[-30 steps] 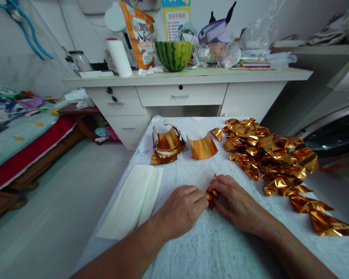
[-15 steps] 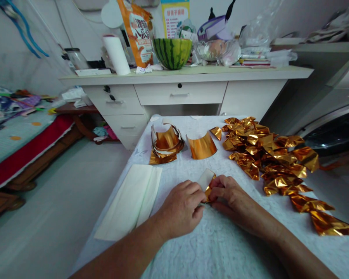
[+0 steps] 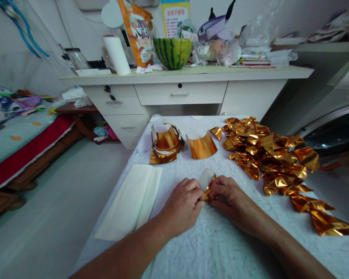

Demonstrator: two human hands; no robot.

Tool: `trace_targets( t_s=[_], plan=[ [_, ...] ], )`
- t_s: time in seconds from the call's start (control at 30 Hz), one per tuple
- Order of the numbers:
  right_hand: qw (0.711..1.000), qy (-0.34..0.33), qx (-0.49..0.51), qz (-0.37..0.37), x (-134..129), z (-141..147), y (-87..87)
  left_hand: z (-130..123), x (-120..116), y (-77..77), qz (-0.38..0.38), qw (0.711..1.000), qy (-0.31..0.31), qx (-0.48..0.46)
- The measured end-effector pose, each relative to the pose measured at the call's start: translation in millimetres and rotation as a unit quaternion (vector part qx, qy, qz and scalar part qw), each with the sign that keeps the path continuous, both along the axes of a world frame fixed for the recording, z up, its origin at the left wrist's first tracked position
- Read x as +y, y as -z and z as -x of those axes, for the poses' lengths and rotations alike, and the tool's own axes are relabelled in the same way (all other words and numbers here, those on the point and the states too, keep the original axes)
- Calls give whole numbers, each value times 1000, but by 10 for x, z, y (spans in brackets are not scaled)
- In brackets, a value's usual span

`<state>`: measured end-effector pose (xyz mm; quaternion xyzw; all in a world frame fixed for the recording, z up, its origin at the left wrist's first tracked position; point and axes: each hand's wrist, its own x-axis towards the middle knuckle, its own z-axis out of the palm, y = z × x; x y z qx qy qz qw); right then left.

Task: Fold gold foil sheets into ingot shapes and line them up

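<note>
Left hand (image 3: 182, 205) is nudging toward one o'clock, hold unclear; right grip (image 3: 231, 198) is pinching foil (image 3: 208, 191); uneven tugging would be risking tears.

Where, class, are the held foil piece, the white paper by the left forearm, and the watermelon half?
Held foil piece (image 3: 206, 178): head view, its pale side.
White paper (image 3: 125, 203): head view, its broad middle.
Watermelon half (image 3: 172, 53): head view, its striped rind.

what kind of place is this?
Looks like a lived-in room in a home, perhaps a bedroom. A bed with bedding stands at the left, a cut watermelon sits on a white drawer desk, and what appears to be a washing machine stands at the right.
</note>
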<state>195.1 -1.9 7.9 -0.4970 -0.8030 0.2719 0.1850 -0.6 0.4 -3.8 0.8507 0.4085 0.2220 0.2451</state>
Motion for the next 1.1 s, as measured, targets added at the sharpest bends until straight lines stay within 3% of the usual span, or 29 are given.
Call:
trace_targets(
  t_s=[0.53,0.77,1.1],
  plan=[
    [1000,1,13,-4,-22,56,59,0,13,20,16,1000,-10,-12],
    [999,29,8,13,-15,79,64,28,15,45,38,998,-51,-29],
    [999,52,14,3,-19,77,100,13,-5,-3,57,996,-63,-22]
  ],
)
